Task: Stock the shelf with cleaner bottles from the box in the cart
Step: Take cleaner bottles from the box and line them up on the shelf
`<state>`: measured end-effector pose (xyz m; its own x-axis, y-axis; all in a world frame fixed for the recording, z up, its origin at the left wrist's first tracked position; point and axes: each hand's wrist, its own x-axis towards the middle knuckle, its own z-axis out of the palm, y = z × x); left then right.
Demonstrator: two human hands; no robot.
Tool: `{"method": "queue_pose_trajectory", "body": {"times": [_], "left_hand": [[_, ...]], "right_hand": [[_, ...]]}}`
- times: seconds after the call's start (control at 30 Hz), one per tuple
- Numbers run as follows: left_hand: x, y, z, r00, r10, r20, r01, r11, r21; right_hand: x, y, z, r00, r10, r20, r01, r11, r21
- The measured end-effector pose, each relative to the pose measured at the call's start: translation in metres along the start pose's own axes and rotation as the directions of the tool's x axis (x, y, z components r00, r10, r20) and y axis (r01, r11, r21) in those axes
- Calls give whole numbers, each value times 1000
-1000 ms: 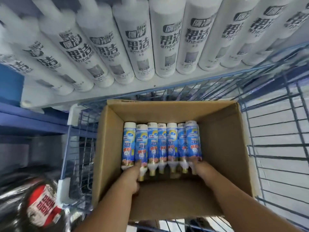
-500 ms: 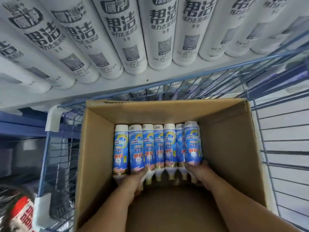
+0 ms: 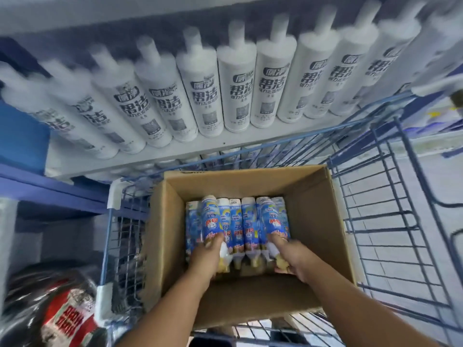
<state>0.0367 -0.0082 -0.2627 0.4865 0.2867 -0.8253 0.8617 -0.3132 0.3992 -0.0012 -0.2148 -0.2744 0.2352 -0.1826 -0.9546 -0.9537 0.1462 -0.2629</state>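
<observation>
The left hand [image 3: 205, 256] grips 1 blue cleaner bottle [image 3: 210, 221] by its neck end, the right hand [image 3: 290, 259] another [image 3: 274, 221], both tilted above the row [image 3: 240, 229] lying in the cardboard box [image 3: 320, 221] inside the blue wire cart [image 3: 390, 221], below white bottles [image 3: 238, 91] on the shelf [image 3: 175, 151].

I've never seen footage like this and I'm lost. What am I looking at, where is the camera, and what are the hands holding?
There is no machine here: a person wears a wide-angle camera on the head, so the one picture looks down along their own arms. Below is a blue wire cart carrying an open cardboard box with a row of blue cleaner bottles lying inside. The left hand grips one blue bottle, raised above the row. The right hand grips another blue bottle. Above the cart, a shelf holds a row of white bottles.
</observation>
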Motion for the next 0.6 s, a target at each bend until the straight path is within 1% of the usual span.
{"method": "queue_pose_trajectory", "body": {"times": [0.1,0.13,0.2,0.23,0.33,0.43,0.5,0.57,0.6], "left_hand": [[-28,8,-11,998,55,15,-55,998,-37],[-41,11,-14,997,70,14,-70,996,-53],[-64,10,-21,994,107,21,-105,992,-67],[-77,10,-24,991,129,19,-128,989,-70],[-124,13,-37,983,184,-27,-186,971,-151],[-169,11,-49,958,277,-69,-286,936,-205],[-197,7,-59,945,313,-95,-328,904,-276],[-223,6,-70,922,356,-151,-385,879,-281],[-233,6,-77,900,397,-180,-433,859,-272]], "right_hand": [[-32,12,10,986,-142,-87,134,986,-98],[-37,18,11,977,-194,-91,180,973,-141],[-49,26,13,962,-269,-33,260,950,-171],[-67,22,15,951,-311,-4,305,934,-184],[-119,15,17,911,-413,11,400,876,-268],[-161,10,11,857,-510,70,506,811,-295],[-194,7,4,797,-595,104,597,751,-282],[-223,4,-4,736,-666,124,672,695,-257],[-234,2,-7,703,-698,133,706,665,-242]]}}
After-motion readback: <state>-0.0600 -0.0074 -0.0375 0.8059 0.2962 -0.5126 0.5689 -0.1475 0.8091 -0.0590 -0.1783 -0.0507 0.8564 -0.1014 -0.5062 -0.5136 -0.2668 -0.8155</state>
